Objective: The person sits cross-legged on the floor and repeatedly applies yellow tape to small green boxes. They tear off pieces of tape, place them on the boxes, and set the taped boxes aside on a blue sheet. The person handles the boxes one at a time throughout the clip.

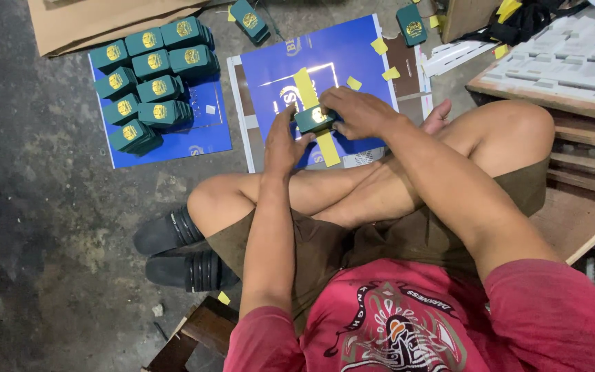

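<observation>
Wrapping: yellow strip goes around a small green stack, held above the blue sheet on the floor.
Left hand: fingers grasp the stack's near side.
Right hand: fingers press its top.
Advice: keep the strip centred and taut.

Dark green booklets with gold emblems, a yellow paper strip, blue sheet, red patterned shirt.
</observation>
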